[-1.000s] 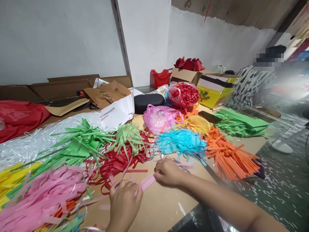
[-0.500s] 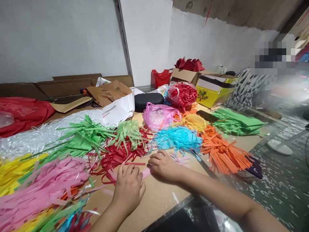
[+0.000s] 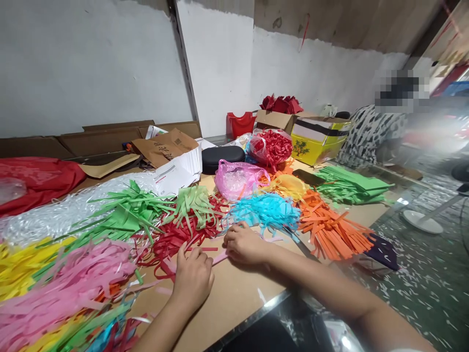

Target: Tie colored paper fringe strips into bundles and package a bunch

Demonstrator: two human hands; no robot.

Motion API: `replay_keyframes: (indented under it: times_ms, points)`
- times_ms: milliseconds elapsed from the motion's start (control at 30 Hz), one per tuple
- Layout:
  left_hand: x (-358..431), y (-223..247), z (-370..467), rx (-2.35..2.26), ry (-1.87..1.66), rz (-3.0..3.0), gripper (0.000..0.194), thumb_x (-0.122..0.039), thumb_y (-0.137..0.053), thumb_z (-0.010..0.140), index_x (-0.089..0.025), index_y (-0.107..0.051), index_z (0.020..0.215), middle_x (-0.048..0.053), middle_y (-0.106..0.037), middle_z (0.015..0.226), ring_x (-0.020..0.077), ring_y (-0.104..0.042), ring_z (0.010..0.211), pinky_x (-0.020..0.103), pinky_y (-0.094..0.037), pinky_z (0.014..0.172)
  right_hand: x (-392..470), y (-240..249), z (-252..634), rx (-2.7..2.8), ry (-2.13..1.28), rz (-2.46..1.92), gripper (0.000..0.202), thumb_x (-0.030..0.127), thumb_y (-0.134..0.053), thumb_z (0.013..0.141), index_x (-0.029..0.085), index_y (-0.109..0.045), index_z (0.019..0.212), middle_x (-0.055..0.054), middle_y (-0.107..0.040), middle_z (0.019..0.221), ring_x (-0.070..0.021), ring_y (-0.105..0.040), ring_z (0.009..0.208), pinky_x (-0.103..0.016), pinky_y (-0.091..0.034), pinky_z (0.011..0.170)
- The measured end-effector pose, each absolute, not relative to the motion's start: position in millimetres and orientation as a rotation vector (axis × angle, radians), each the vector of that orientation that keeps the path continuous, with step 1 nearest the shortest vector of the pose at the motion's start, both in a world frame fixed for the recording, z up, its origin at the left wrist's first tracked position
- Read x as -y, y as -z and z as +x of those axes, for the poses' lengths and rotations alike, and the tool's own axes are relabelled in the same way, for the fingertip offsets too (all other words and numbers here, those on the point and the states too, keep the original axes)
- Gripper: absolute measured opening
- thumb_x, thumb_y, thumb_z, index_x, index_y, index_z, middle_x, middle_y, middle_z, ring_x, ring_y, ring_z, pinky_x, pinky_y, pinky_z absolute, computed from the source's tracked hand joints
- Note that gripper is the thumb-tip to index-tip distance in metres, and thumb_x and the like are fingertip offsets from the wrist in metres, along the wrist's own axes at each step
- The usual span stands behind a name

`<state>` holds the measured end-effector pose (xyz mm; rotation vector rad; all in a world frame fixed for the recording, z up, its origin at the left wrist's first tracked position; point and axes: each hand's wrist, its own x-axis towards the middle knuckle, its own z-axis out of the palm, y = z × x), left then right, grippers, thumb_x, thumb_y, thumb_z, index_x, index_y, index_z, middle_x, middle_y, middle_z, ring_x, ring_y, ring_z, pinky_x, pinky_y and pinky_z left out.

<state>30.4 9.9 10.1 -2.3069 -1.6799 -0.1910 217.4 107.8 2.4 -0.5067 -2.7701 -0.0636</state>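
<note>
A narrow pink strip of paper or cloth stretches across the brown board between my two hands. My left hand has its fingers bent down over the strip's left part, next to a heap of dark red strips. On the strip's right part, my right hand is closed with curled fingers; its fingertips are partly hidden. Just beyond it lies a bundle of light blue strips. Pale green strips rest on top of the red ones.
Pink strips, green strips and yellow strips spread over the left side. Orange strips lie at right. Behind are a pink plastic bag, a black case and a yellow box. A person sits beyond.
The view has shifted slightly. Both hands remain at the pink strip, which now looks narrower and slants up more toward my right hand.
</note>
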Motion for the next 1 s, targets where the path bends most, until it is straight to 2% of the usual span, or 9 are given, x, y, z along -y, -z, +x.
replay_keyframes:
  times_ms: [67, 200, 367, 567, 767, 833, 900, 1000]
  points:
    - [-7.1, -5.0, 28.9, 1.660, 0.214, -2.315, 0.020, -0.015, -0.054, 0.088, -0.017, -0.072, 0.079, 0.008, -0.073, 0.079, 0.0283, -0.063, 0.093, 0.061, -0.028, 0.106, -100.7, 0.0, 214.5, 2.758, 0.034, -0.526, 0.020, 0.028, -0.057, 0.095, 0.015, -0.070, 0.101, -0.012, -0.069, 0.105, -0.0257, -0.052, 0.101, -0.045, -0.029, 0.094]
    - [4.8, 7.4, 16.8, 1.667, 0.300, -2.333, 0.023, -0.012, -0.052, 0.092, -0.021, -0.073, 0.088, 0.004, -0.074, 0.082, 0.0244, -0.064, 0.096, 0.058, -0.021, 0.112, -97.5, 12.4, 218.2, 2.782, -0.131, -0.582, 0.025, 0.025, -0.051, 0.100, 0.015, -0.071, 0.089, -0.009, -0.069, 0.086, -0.0217, -0.054, 0.087, -0.040, -0.030, 0.086]
    - [9.8, 17.0, -2.5, 1.840, 0.439, -2.294, 0.020, -0.031, -0.054, 0.096, -0.029, -0.074, 0.091, 0.001, -0.076, 0.093, 0.0205, -0.065, 0.091, 0.054, -0.027, 0.101, -110.9, 21.1, 228.6, 2.705, -0.330, -0.712, 0.016, 0.037, -0.067, 0.093, 0.022, -0.073, 0.092, -0.003, -0.070, 0.095, -0.0184, -0.057, 0.091, -0.033, -0.030, 0.080]
    - [-0.4, 18.5, 2.3, 1.964, 0.477, -2.227, 0.023, -0.029, -0.053, 0.094, -0.026, -0.071, 0.080, 0.001, -0.074, 0.087, 0.0235, -0.064, 0.091, 0.052, -0.029, 0.097, -109.5, 20.7, 221.7, 2.625, -0.448, -0.864, 0.009, 0.024, -0.069, 0.085, 0.017, -0.070, 0.080, -0.004, -0.066, 0.085, -0.0190, -0.054, 0.085, -0.031, -0.031, 0.076]
    - [-7.2, 20.4, 4.1, 1.974, 0.479, -2.199, 0.020, -0.024, -0.058, 0.087, -0.023, -0.066, 0.069, 0.001, -0.071, 0.079, 0.0249, -0.062, 0.088, 0.049, -0.033, 0.092, -111.7, 26.1, 218.0, 2.589, -0.499, -0.916, 0.009, 0.023, -0.072, 0.080, 0.017, -0.067, 0.075, -0.002, -0.063, 0.081, -0.0179, -0.052, 0.081, -0.031, -0.031, 0.075]
    - [-6.6, 16.9, 4.8, 1.944, 0.472, -2.210, 0.017, -0.022, -0.058, 0.087, -0.023, -0.067, 0.073, 0.001, -0.071, 0.080, 0.0242, -0.062, 0.088, 0.049, -0.034, 0.092, -111.1, 24.9, 220.5, 2.571, -0.482, -0.923, 0.011, 0.025, -0.073, 0.081, 0.017, -0.068, 0.084, -0.003, -0.064, 0.085, -0.0190, -0.053, 0.084, -0.032, -0.032, 0.076]
    - [-4.1, 11.0, 7.3, 1.877, 0.459, -2.265, 0.016, -0.020, -0.058, 0.089, -0.027, -0.070, 0.082, 0.000, -0.072, 0.084, 0.0234, -0.062, 0.092, 0.051, -0.032, 0.097, -108.8, 21.3, 224.8, 2.583, -0.462, -0.858, 0.015, 0.030, -0.073, 0.084, 0.019, -0.069, 0.093, -0.004, -0.067, 0.098, -0.0213, -0.054, 0.096, -0.035, -0.032, 0.084]
    - [0.4, 2.6, 14.4, 1.709, 0.372, -2.364, 0.021, -0.014, -0.057, 0.088, -0.030, -0.071, 0.092, 0.000, -0.073, 0.090, 0.0248, -0.061, 0.099, 0.055, -0.027, 0.105, -104.6, 15.1, 229.4, 2.664, -0.258, -0.604, 0.013, 0.031, -0.061, 0.097, 0.022, -0.069, 0.093, -0.004, -0.069, 0.109, -0.0233, -0.051, 0.110, -0.044, -0.025, 0.099]
